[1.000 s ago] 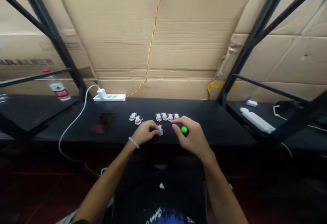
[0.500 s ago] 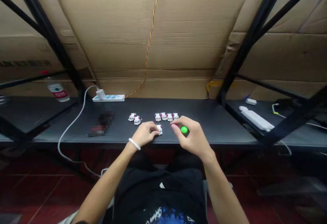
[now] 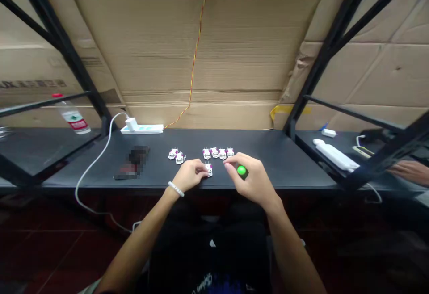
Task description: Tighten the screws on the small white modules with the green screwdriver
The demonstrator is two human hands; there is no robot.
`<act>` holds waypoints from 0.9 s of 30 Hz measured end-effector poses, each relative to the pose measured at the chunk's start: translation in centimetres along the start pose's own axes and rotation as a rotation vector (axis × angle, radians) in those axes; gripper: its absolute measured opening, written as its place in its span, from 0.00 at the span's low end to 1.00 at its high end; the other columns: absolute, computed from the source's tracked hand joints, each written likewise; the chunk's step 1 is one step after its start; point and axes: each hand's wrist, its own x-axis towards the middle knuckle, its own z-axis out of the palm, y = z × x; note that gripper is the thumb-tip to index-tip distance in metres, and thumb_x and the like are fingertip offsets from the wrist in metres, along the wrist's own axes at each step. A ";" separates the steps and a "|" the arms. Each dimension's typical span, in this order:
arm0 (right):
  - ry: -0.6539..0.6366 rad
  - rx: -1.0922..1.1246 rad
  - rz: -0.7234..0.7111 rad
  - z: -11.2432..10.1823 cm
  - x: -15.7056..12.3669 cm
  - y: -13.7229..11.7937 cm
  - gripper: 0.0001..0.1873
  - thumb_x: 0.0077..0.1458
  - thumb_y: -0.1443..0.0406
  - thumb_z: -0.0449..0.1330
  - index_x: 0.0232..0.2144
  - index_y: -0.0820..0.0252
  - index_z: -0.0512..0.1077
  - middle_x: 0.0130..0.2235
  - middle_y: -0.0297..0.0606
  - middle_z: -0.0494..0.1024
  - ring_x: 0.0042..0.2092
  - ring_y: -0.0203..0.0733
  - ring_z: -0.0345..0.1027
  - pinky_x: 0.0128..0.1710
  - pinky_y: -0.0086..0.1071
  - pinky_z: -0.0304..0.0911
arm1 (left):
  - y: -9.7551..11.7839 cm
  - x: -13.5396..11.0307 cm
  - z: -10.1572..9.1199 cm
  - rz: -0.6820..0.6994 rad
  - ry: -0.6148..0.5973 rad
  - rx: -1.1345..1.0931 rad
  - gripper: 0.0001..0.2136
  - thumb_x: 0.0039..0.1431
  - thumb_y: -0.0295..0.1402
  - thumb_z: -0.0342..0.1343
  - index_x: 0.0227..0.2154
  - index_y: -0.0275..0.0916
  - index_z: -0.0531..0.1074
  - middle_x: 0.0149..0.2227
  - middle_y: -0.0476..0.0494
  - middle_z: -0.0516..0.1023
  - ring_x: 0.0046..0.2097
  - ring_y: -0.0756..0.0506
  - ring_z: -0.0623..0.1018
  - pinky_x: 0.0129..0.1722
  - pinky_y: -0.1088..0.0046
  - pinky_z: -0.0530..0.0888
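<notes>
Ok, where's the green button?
In the head view, the green button sits under the right hand, on the black table, just right of the small white block by the left hand.

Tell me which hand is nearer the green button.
Right. The right hand arches over the green button; the left hand rests further left, beside a small white block.

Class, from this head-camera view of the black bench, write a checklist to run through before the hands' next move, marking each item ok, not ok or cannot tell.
1. Left hand fingertips at the lone white-and-magenta module: ok. Firm grip: cannot tell.
2. Right hand over the green button: ok. Pressing it: cannot tell.
3. Row of four modules apart from both hands: ok.
4. Pair of modules apart from the row: ok.
5. Co-worker's hand away from the person's hands: ok.
</notes>
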 end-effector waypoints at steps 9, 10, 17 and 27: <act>0.024 0.022 0.002 -0.4 0.0 -0.2 0.05 0.63 0.66 0.60 0.41 0.57 0.77 0.34 0.37 0.79 0.35 0.43 0.74 0.39 0.35 0.68 | -0.2 -0.1 0.3 0.014 0.021 0.014 0.05 0.60 0.29 0.63 0.29 0.39 0.83 0.34 0.44 0.82 0.35 0.45 0.80 0.39 0.70 0.78; 0.025 0.035 0.007 -0.5 0.0 -0.3 0.07 0.63 0.66 0.60 0.42 0.57 0.76 0.33 0.36 0.78 0.35 0.42 0.73 0.39 0.35 0.69 | -0.3 -0.1 0.4 0.015 0.025 0.011 0.06 0.60 0.29 0.63 0.29 0.39 0.83 0.35 0.44 0.81 0.35 0.46 0.80 0.39 0.70 0.78; -0.001 0.121 0.058 -1.1 -0.3 -0.3 0.14 0.64 0.65 0.59 0.51 0.56 0.74 0.34 0.34 0.75 0.35 0.40 0.71 0.39 0.33 0.68 | -1.2 -0.4 0.3 0.098 0.053 -0.014 0.04 0.61 0.29 0.63 0.30 0.39 0.81 0.44 0.41 0.82 0.44 0.43 0.82 0.47 0.65 0.80; -0.027 0.144 0.062 -0.7 -0.2 -0.2 0.14 0.62 0.67 0.59 0.50 0.55 0.72 0.35 0.34 0.74 0.36 0.41 0.70 0.42 0.35 0.69 | -2.1 -0.6 0.5 0.190 0.004 0.024 0.06 0.67 0.29 0.58 0.38 0.40 0.80 0.55 0.38 0.83 0.57 0.39 0.82 0.62 0.56 0.76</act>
